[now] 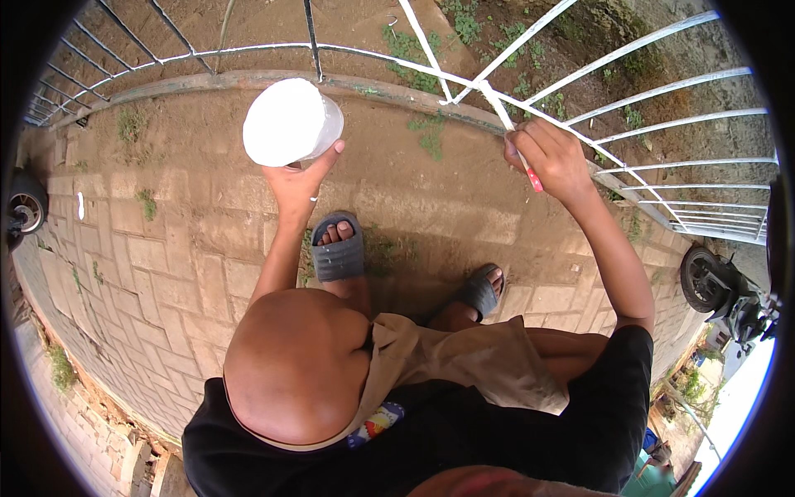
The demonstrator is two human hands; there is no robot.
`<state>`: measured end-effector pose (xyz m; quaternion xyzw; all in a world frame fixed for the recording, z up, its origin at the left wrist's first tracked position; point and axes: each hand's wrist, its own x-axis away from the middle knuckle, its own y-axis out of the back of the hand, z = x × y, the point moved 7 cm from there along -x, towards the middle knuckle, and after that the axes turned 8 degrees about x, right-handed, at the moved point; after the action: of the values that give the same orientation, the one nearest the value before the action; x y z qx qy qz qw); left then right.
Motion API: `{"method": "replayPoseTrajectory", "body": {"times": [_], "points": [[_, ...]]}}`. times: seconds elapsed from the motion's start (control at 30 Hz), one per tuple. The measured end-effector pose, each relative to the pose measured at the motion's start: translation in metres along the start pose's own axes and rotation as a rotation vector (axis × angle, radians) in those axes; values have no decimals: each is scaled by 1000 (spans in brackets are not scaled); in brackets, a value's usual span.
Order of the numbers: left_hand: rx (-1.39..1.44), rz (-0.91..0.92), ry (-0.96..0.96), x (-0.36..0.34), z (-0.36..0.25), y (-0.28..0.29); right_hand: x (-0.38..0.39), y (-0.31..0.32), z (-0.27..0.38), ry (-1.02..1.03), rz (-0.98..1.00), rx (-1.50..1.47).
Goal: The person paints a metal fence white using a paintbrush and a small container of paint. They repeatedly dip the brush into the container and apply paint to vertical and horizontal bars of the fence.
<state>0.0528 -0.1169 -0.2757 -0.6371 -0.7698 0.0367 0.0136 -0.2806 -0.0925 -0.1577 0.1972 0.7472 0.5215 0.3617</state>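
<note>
I am holding a white plastic cup [290,122] up in my left hand [296,178], thumb and fingers grasping its lower wall, the cup sitting just above my fingertips. My right hand [551,157] is clenching a red-handled paintbrush [530,176], its handle poking out below my fingers, its tip touching a white gate bar [498,106] just above them.
</note>
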Motion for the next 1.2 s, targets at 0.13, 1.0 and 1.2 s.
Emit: {"method": "replayPoseTrajectory", "body": {"times": [0.13,1.0,1.2], "points": [[31,1,-25,2,-7,-6,-1,12,2,-197,-65,-61],[96,-115,-5,-11,-11,21,-37,-93,66,-1024,-603,-569],[104,-169,-15,-10,0,31,-56,-89,94,-849,-647,-388]]}}
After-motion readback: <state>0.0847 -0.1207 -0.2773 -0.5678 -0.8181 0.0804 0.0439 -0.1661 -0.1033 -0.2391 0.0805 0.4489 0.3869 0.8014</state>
